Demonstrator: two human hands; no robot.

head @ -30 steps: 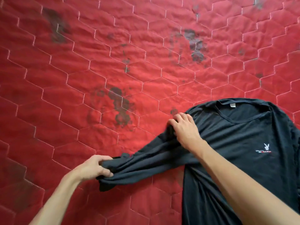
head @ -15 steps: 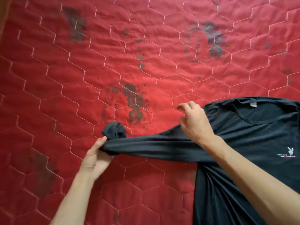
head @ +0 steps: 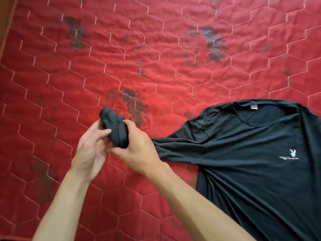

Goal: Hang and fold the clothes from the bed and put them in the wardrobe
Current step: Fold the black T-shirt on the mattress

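A black long-sleeved shirt (head: 257, 164) lies face up on the red quilted bed (head: 156, 49), at the right, with a small white rabbit logo on its chest. Its left sleeve is lifted off the bed and bunched at the cuff (head: 112, 126). My right hand (head: 137, 148) grips the bunched sleeve from the right. My left hand (head: 92, 148) meets it from the left, its fingers touching the cuff, and whether they curl round it is not clear. The rest of the sleeve runs behind my right hand to the shoulder.
The bed cover has a hexagon stitch pattern and several dark faded stains (head: 133, 105). The bed's left edge (head: 7, 32) shows at the top left corner. No wardrobe or hanger is in view.
My right hand has left the shirt's shoulder and moved left to the sleeve's cuff, where both hands now meet. The stretched sleeve is now bunched up.
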